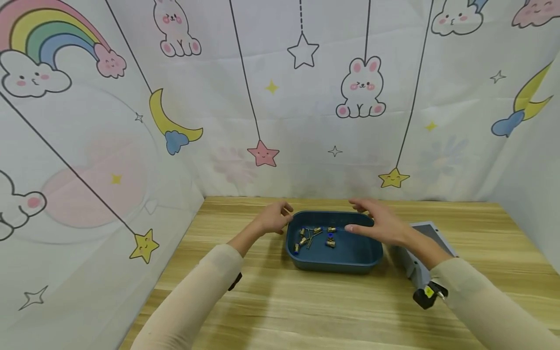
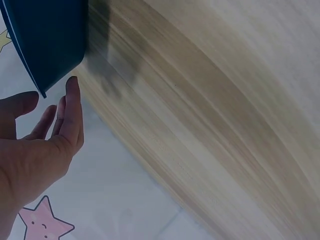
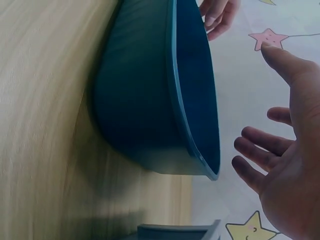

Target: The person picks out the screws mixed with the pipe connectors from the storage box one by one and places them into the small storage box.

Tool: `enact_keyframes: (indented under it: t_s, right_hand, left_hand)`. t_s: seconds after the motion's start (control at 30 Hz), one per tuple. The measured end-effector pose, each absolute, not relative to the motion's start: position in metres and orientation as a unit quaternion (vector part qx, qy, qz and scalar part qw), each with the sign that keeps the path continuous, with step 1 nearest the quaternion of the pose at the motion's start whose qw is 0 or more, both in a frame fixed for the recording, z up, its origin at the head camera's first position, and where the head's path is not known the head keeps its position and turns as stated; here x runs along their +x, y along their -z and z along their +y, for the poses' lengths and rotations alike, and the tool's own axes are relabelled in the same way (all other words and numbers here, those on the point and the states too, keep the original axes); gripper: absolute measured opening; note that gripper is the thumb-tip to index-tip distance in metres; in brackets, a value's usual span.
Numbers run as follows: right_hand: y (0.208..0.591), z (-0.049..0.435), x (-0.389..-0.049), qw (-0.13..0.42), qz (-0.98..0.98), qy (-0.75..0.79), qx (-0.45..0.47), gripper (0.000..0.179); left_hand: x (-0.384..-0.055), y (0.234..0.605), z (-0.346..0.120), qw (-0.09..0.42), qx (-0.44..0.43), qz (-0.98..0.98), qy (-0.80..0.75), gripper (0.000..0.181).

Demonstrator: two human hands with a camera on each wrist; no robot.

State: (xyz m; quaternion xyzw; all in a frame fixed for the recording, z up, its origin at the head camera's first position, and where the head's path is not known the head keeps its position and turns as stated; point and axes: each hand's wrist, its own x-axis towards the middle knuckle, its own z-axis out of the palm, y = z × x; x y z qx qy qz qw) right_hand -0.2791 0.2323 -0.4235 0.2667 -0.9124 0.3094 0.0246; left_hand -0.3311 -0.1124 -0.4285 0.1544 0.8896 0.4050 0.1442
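Observation:
A dark blue plastic tub [image 1: 334,267] rests on the wooden table. Inside it, mostly toward the left half, lie several small brass fittings [image 1: 331,243] with blue ends, and a thin Y-shaped metal piece [image 1: 309,238]. At the tub's left end is my left hand [image 1: 273,218], its fingers loosely bent beside the rim with nothing in them. The left wrist view shows thumb and fingers [image 2: 73,102] spread around the tub's corner. My right hand [image 1: 381,224] hovers over the right end, fingers spread and holding nothing; the right wrist view shows its fingertips apart from the rim.
Right of the tub, partly under my right forearm, stands a grey container [image 1: 413,272]. A white cloth [image 1: 306,175] printed with cartoon rabbits and stars hangs behind the table [image 1: 271,301] and along its sides.

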Motion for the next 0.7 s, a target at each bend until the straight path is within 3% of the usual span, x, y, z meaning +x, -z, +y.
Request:
enact_keyframes:
  t_s: [0.7]
  right_hand:
    - [0.444,0.21,-0.284,0.011,-0.883,-0.396,0.251,0.068]
  left_hand:
    - [-0.329,0.435,-0.108,0.171,0.131,0.859,-0.464,0.029]
